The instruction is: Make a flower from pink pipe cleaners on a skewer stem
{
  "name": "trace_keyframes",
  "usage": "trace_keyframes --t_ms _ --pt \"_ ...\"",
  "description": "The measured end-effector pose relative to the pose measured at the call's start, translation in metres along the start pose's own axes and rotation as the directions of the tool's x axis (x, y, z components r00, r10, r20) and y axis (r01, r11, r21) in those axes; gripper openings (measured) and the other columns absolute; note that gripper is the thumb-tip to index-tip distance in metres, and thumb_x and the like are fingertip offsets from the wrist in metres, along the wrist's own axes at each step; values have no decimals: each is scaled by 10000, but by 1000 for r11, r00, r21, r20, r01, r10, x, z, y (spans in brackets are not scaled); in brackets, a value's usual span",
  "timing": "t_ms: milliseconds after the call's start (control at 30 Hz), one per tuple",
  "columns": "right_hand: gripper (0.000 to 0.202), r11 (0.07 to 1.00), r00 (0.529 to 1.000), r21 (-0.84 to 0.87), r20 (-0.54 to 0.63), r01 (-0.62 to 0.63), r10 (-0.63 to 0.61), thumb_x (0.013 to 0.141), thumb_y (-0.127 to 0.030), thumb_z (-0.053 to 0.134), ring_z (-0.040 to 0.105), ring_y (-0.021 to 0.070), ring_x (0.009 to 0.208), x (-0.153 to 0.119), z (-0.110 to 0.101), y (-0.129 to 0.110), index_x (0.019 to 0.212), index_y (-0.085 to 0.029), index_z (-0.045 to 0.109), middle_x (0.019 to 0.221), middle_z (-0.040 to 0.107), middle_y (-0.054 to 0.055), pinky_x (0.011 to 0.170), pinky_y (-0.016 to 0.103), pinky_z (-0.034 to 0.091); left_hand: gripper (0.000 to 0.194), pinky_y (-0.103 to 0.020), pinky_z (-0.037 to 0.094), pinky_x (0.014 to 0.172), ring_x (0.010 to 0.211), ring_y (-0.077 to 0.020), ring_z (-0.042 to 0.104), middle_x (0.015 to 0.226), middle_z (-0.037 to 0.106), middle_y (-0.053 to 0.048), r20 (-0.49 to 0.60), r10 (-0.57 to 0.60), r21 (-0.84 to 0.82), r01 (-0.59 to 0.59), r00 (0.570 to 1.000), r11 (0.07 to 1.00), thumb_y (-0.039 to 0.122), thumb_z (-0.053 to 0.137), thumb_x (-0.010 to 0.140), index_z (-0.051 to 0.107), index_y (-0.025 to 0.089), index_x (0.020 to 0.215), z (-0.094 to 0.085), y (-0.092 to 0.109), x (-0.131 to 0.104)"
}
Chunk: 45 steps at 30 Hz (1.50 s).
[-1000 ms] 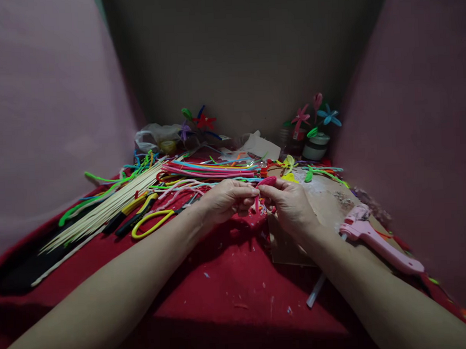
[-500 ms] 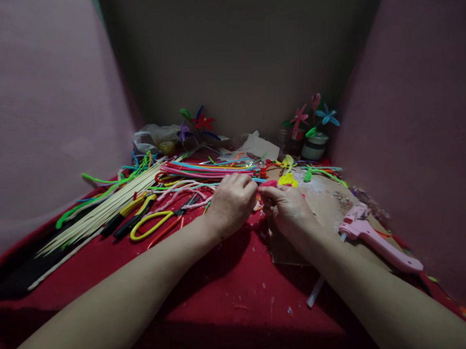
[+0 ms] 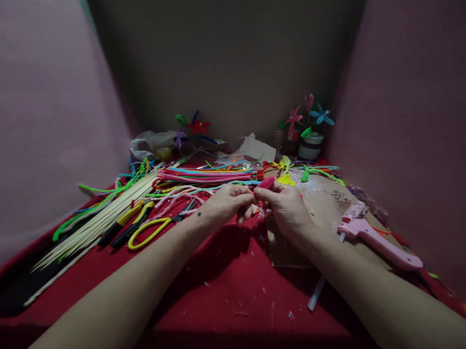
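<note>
Both my hands meet over the middle of a red cloth [image 3: 230,293]. My left hand [image 3: 224,205] and my right hand [image 3: 286,208] pinch the same small pink pipe-cleaner loop [image 3: 266,183] between their fingertips, holding it just above the cloth. A brown cardboard sheet [image 3: 322,196] lies under and beyond my right hand. A bundle of coloured pipe cleaners [image 3: 210,173] lies just behind my left hand.
Pale wooden skewers [image 3: 99,221] fan out at the left, beside yellow-handled scissors [image 3: 150,232] and pliers [image 3: 125,225]. A pink glue gun [image 3: 375,238] lies at the right. Finished pipe-cleaner flowers [image 3: 310,117] stand in a jar at the back, and others [image 3: 194,126] at back left.
My left hand has rolled from palm-down over the piece to a fingertip pinch, and the pink loop has risen slightly. The view has shifted a little.
</note>
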State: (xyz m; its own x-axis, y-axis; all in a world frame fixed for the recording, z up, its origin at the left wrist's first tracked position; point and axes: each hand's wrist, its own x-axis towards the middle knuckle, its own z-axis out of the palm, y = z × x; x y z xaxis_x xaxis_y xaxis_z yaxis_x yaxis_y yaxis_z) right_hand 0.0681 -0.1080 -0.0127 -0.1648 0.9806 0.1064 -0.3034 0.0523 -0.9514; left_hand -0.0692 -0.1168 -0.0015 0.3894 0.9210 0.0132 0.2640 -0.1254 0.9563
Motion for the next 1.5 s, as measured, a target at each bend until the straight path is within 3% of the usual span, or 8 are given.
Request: trace_keyframes --t_ms 67,167,267,600,1100,1300,1400,1500 --pt "118 1000 999 -14 -31 21 -22 576 -215 657 390 58 357 -1 1 0 565 -158 555 427 490 -67 379 209 293 224 -207 314 421 385 -74 392 491 485 20 -120 69 260 -36 990 965 279 412 816 526 146 676 8 -1 -2" --pt "139 997 995 -38 -68 64 -67 571 -203 664 410 65 378 0 1 3 545 -165 534 432 492 -72 402 211 312 170 -238 318 494 494 -122 463 583 533 -20 -239 289 700 -42 927 713 228 404 819 525 157 724 20 -2 -6" --pt "143 995 993 -45 -69 88 -91 571 -210 672 399 62 382 2 -1 6 540 -162 541 429 489 -72 407 210 302 152 -255 319 525 545 -148 484 633 555 -41 -216 327 821 -10 920 571 207 393 823 522 158 760 23 0 -8" --pt "203 995 1000 103 7 -10 9 624 -307 669 394 54 363 8 -6 10 560 -139 575 459 512 -37 374 203 253 220 -220 431 542 514 -109 560 577 605 -11 -74 68 225 -50 995 973 300 434 822 535 147 700 0 4 -1" --pt "174 995 986 5 -135 102 -100 631 -307 652 364 62 307 6 -6 3 553 -159 602 404 506 -44 338 215 262 179 -188 353 363 327 -75 450 436 524 34 22 -106 78 104 994 992 291 509 762 520 140 667 0 11 -4" --pt "265 995 987 -61 -136 76 -84 747 -410 523 410 80 328 5 -1 9 637 -176 581 472 532 -30 346 213 281 207 -180 286 370 333 -54 371 409 470 48 -194 -72 162 105 978 981 295 543 729 518 139 596 -19 10 1" --pt "335 937 972 -258 75 235 -223 788 -409 496 435 84 412 -5 3 10 563 -168 551 466 508 -22 416 210 303 230 -183 281 402 372 -57 380 428 467 46 -295 -32 154 80 955 985 326 575 704 532 132 589 -26 2 6" --pt "351 643 773 -444 474 624 -422 796 -337 517 431 87 450 -18 7 12 490 -165 520 464 509 -15 475 223 307 251 -193 315 452 446 -73 423 518 514 34 -236 -63 103 90 970 991 372 609 676 583 122 678 -22 -6 12"
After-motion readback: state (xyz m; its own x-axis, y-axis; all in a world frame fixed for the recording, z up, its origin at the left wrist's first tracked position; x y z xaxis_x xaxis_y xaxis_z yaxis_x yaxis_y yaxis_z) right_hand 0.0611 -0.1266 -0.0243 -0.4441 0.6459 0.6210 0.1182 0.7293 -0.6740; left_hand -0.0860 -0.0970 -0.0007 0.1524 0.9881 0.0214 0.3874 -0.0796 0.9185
